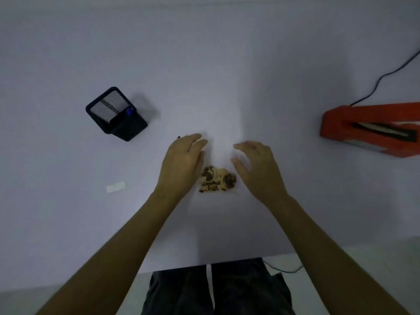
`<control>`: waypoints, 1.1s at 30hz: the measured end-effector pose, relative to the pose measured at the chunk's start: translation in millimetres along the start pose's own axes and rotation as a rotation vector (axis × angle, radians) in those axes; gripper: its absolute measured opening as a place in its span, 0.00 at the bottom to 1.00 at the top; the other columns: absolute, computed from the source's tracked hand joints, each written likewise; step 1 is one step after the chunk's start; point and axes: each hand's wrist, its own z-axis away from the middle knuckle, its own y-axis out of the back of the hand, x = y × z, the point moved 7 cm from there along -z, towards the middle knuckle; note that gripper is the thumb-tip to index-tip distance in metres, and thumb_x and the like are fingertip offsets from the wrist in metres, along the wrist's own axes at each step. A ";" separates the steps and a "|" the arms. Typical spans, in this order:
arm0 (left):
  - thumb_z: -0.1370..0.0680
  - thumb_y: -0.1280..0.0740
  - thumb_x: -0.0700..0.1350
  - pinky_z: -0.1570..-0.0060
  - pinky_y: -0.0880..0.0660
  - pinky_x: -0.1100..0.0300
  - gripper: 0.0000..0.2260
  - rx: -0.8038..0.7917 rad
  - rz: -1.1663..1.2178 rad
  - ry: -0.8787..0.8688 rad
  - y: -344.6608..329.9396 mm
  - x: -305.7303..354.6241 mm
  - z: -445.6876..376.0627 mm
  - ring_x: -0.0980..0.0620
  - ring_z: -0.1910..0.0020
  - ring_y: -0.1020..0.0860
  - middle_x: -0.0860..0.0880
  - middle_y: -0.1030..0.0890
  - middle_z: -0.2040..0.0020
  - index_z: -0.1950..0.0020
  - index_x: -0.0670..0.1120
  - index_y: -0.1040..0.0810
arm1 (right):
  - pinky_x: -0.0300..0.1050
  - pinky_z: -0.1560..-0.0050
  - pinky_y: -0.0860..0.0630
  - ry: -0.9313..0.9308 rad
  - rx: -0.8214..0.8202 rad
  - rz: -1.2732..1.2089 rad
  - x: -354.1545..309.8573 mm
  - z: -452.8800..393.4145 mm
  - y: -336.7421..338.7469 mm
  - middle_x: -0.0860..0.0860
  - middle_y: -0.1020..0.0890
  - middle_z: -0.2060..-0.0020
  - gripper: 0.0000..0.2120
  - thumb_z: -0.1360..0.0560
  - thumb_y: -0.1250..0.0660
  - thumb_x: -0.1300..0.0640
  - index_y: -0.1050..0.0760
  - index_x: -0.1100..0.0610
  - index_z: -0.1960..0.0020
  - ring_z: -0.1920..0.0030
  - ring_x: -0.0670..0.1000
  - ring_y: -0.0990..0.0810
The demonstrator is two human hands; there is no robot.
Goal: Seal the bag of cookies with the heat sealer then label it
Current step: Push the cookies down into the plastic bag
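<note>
A clear bag of brown and tan cookies (217, 179) lies flat on the white table (227, 76), its empty upper part faintly visible toward the far side. My left hand (181, 164) hovers at the bag's left edge with fingers apart, and a small dark tip shows by its fingertips. My right hand (256, 169) is at the bag's right edge, fingers curled and spread, holding nothing. An orange heat sealer (368, 130) sits at the far right with its arm raised. A small white label (116, 187) lies on the table to the left.
A black mesh pen holder (116, 113) with a blue-capped pen stands at the left rear. A black power cord (386, 73) runs from the sealer toward the back right. The table's near edge (204, 264) is just above my lap.
</note>
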 end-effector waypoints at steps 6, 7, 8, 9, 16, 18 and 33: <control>0.20 0.42 0.47 0.34 0.31 0.41 0.17 -0.091 -0.026 -0.086 -29.6 -4.2 2.3 0.40 0.31 0.29 0.39 0.27 0.31 0.35 0.41 0.24 | 0.55 0.44 0.26 0.044 -0.085 -0.010 5.3 -6.2 -25.5 0.55 0.23 0.42 0.14 0.24 0.34 0.54 0.22 0.56 0.39 0.42 0.56 0.26; 0.19 0.42 0.48 0.33 0.32 0.41 0.17 -0.115 -0.039 -0.080 -34.0 -7.3 2.4 0.40 0.30 0.30 0.40 0.27 0.31 0.35 0.42 0.24 | 0.55 0.44 0.26 0.036 -0.080 -0.010 9.1 -7.7 -26.6 0.55 0.23 0.42 0.14 0.24 0.34 0.54 0.22 0.56 0.40 0.43 0.57 0.25; 0.19 0.42 0.49 0.33 0.32 0.40 0.17 -0.128 -0.040 -0.063 -37.3 -11.3 2.6 0.41 0.29 0.31 0.40 0.27 0.31 0.35 0.42 0.24 | 0.55 0.45 0.26 0.025 -0.072 -0.012 12.7 -9.2 -26.9 0.55 0.23 0.43 0.13 0.24 0.33 0.55 0.21 0.56 0.41 0.44 0.57 0.25; 0.19 0.41 0.49 0.33 0.33 0.40 0.17 -0.141 -0.048 -0.050 -41.3 -14.8 3.3 0.41 0.29 0.32 0.41 0.27 0.31 0.36 0.42 0.24 | 0.55 0.45 0.26 0.023 -0.071 -0.010 14.1 -9.7 -28.6 0.55 0.23 0.43 0.13 0.25 0.33 0.54 0.21 0.56 0.42 0.44 0.57 0.25; 0.20 0.37 0.51 0.31 0.35 0.40 0.18 -0.157 -0.029 -0.011 -50.4 -26.3 3.3 0.42 0.27 0.35 0.43 0.28 0.30 0.34 0.44 0.26 | 0.55 0.50 0.26 0.084 -0.008 0.028 0.9 -17.7 -32.7 0.52 0.19 0.49 0.08 0.27 0.32 0.60 0.18 0.56 0.49 0.49 0.57 0.24; 0.20 0.37 0.51 0.31 0.36 0.40 0.19 -0.160 -0.001 0.014 -51.1 -28.3 4.2 0.43 0.27 0.36 0.44 0.28 0.30 0.33 0.43 0.27 | 0.53 0.52 0.27 0.148 -0.040 0.047 -12.5 -20.1 -41.3 0.50 0.18 0.53 0.07 0.27 0.32 0.60 0.17 0.55 0.52 0.51 0.55 0.25; 0.22 0.34 0.38 0.35 0.30 0.52 0.11 -0.004 0.145 -0.061 -38.9 -3.7 11.7 0.44 0.42 0.23 0.42 0.19 0.44 0.41 0.39 0.20 | 0.51 0.44 0.33 0.152 -0.059 0.155 15.0 -9.7 -26.7 0.51 0.17 0.56 0.08 0.28 0.34 0.62 0.17 0.57 0.53 0.54 0.53 0.22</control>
